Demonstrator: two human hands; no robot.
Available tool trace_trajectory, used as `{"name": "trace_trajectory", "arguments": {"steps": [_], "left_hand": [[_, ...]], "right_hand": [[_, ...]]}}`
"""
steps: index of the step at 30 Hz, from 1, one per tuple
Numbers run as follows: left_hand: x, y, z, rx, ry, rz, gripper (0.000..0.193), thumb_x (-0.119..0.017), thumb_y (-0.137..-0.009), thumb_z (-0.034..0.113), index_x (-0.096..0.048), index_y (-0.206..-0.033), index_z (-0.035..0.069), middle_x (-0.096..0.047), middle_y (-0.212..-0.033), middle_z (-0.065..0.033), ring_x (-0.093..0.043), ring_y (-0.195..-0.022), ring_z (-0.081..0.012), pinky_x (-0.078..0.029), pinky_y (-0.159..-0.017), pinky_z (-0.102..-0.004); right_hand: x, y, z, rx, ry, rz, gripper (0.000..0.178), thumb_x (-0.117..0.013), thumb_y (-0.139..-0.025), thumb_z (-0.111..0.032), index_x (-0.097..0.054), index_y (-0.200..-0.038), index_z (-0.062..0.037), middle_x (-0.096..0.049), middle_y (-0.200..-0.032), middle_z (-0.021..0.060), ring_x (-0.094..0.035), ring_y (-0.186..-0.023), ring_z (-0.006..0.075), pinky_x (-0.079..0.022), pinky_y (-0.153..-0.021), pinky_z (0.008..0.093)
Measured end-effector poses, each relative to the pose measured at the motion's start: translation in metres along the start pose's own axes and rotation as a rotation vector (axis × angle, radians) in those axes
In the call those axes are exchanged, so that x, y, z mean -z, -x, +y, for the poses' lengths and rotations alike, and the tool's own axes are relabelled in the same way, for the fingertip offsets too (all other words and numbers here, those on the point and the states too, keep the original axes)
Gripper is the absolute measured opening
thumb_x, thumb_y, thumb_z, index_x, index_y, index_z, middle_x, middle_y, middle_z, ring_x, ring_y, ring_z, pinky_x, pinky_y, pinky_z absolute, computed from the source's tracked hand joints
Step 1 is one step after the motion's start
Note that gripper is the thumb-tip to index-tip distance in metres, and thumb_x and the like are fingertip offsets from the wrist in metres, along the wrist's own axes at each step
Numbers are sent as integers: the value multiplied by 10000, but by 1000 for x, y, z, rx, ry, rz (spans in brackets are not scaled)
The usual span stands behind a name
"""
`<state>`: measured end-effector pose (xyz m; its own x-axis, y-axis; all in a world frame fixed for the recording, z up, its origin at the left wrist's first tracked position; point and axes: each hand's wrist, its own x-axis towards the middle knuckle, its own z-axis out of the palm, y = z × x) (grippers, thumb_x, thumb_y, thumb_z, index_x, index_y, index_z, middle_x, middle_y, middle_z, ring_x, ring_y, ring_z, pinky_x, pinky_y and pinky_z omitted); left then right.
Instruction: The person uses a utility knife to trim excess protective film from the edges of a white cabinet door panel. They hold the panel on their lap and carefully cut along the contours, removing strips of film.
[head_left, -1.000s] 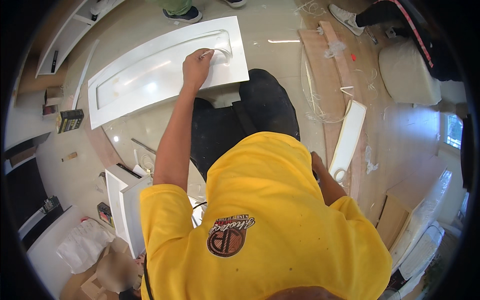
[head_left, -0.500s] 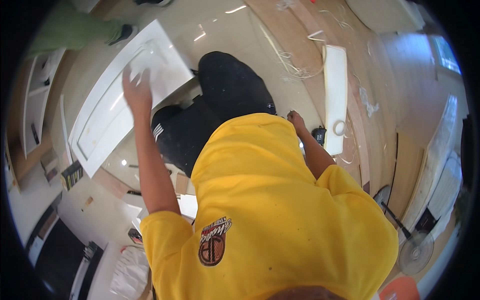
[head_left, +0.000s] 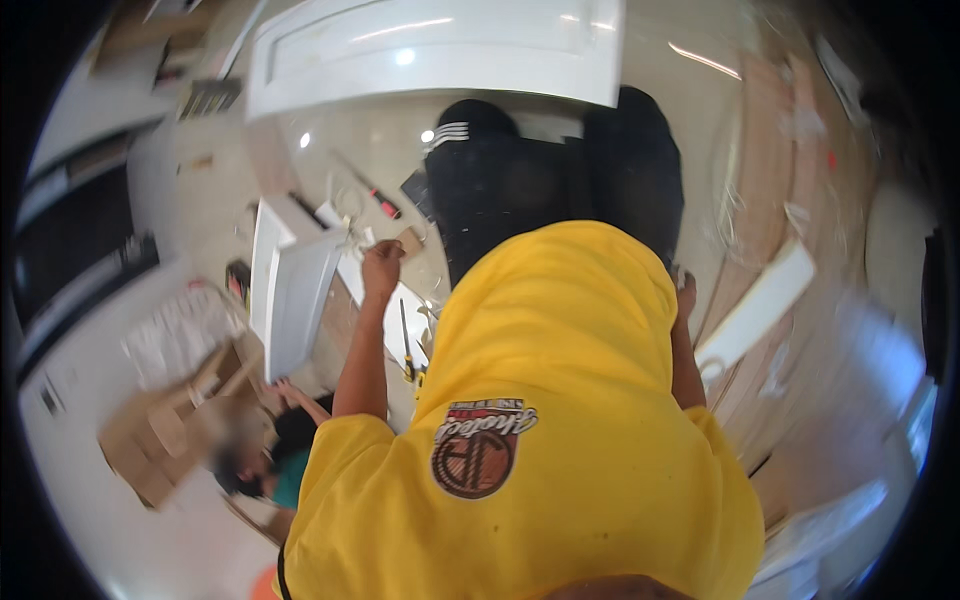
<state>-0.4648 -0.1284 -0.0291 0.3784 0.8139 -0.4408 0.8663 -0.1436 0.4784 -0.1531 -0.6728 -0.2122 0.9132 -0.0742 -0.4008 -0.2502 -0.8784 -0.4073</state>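
My left hand is to the left of my knees, fingers curled together. Whether a small thing is in its grip is too fine to see. Just beyond it lie tangled pale scraps and a red-and-black-handled screwdriver. A yellow-handled screwdriver rests nearer me, beside my forearm. Low by my right thigh, my right hand looks closed, partly covered by my yellow shirt; what it holds is unclear. Across the front of my knees is a large white framed panel.
At left, a co-worker's hand touches a smaller white panel piece. Opened cardboard and a white plastic bag are behind it. Brown boards and a long white strip lie to my right.
My view has turned leftward. My left hand has left the large panel and come down beside the scraps, its fingers now curled. The co-worker and the smaller white piece now show.
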Motion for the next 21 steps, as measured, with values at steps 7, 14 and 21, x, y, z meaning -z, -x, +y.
{"name": "trace_trajectory", "arguments": {"steps": [7, 14, 21], "left_hand": [[-81, 109, -153, 22, -154, -382, 269, -680, -907, 288, -795, -1003, 64, -773, -1010, -176, -741, -973, -341, -574, -878, -422], [-142, -7, -82, 388, 227, 251, 336, -679, -874, 314, -791, -945, 5, -752, -938, -245, -732, -906, -414, -566, -851, -484], [-160, -100, 5, 710, 152, 353, 610, -816, -849, 350, -542, -1266, 0, -611, -1242, -217, -678, -1111, -407, -560, -934, -491]], "right_hand": [[18, -58, -18, 270, 273, -254, 455, -698, -909, -359, -727, -1139, 33, -711, -1129, 311, -689, -1051, 433, -542, -912, 471], [74, -82, -120, 384, 323, -409, 420, -663, -958, -321, -708, -1054, 86, -739, -1005, 280, -714, -954, 407, -523, -826, 445], [141, -95, -177, 306, 267, -419, 262, -600, -1011, -161, -694, -1132, 51, -735, -940, 142, -702, -837, 215, -539, -687, 350]]}}
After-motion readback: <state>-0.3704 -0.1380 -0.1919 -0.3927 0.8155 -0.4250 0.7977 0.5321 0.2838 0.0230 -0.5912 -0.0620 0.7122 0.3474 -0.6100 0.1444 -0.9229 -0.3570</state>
